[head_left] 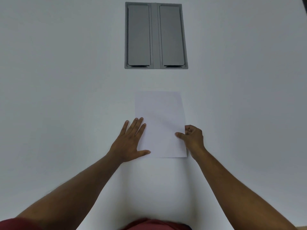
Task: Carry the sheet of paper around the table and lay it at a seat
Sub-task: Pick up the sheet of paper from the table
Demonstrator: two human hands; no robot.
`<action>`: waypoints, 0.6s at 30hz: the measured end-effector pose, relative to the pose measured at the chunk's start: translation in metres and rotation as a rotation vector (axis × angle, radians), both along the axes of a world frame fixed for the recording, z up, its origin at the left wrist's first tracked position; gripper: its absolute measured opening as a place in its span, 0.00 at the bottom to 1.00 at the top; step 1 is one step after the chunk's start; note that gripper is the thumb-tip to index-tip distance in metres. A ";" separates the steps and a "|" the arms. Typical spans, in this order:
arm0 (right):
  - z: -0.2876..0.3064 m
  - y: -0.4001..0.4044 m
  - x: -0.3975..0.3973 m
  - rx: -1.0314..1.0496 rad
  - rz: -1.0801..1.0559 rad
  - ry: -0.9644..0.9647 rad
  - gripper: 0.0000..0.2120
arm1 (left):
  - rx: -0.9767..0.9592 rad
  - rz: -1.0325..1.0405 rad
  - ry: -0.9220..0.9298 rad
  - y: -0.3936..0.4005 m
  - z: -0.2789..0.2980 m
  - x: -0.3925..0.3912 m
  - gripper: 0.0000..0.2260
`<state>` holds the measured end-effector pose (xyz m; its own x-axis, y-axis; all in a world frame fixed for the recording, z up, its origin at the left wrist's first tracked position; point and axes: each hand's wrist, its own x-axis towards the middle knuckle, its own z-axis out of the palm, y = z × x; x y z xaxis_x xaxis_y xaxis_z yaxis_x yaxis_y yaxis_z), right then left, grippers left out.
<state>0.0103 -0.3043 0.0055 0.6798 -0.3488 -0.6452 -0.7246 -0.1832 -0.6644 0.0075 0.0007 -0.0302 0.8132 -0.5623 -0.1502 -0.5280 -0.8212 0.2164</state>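
A white sheet of paper (pixel 162 123) lies flat on the white table (pixel 66 80), straight in front of me. My left hand (pixel 131 141) rests flat with spread fingers on the sheet's left edge, thumb lying over the lower left corner. My right hand (pixel 191 137) pinches the sheet's right edge, thumb on top and curled fingers beside or under the edge.
A grey double-lidded cable box (pixel 156 35) is set into the table beyond the sheet, both lids down. The table's near edge runs under my forearms, with my red shirt (pixel 154 224) showing at the bottom.
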 end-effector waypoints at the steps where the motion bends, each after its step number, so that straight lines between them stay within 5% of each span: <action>1: 0.003 0.001 0.000 0.027 -0.005 -0.009 0.15 | -0.013 0.001 -0.007 0.000 0.002 -0.001 0.49; 6: 0.026 0.005 -0.002 0.210 -0.070 -0.039 0.12 | -0.216 0.171 -0.064 0.002 0.018 -0.008 0.38; 10: 0.051 0.007 -0.009 0.317 -0.115 -0.065 0.13 | -0.451 0.558 -0.063 0.004 0.039 -0.017 0.25; 15: 0.086 0.010 -0.024 0.364 -0.090 -0.106 0.17 | -1.088 1.223 0.572 0.005 0.081 -0.005 0.18; 18: 0.109 0.015 -0.041 0.370 -0.038 -0.130 0.18 | -1.299 1.223 0.948 0.005 0.101 0.003 0.29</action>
<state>-0.0306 -0.2890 0.1147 0.7553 -0.1348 -0.6414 -0.6317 0.1111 -0.7672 0.0110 0.0055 0.0705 0.6992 0.0103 -0.7148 0.6901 0.2513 0.6787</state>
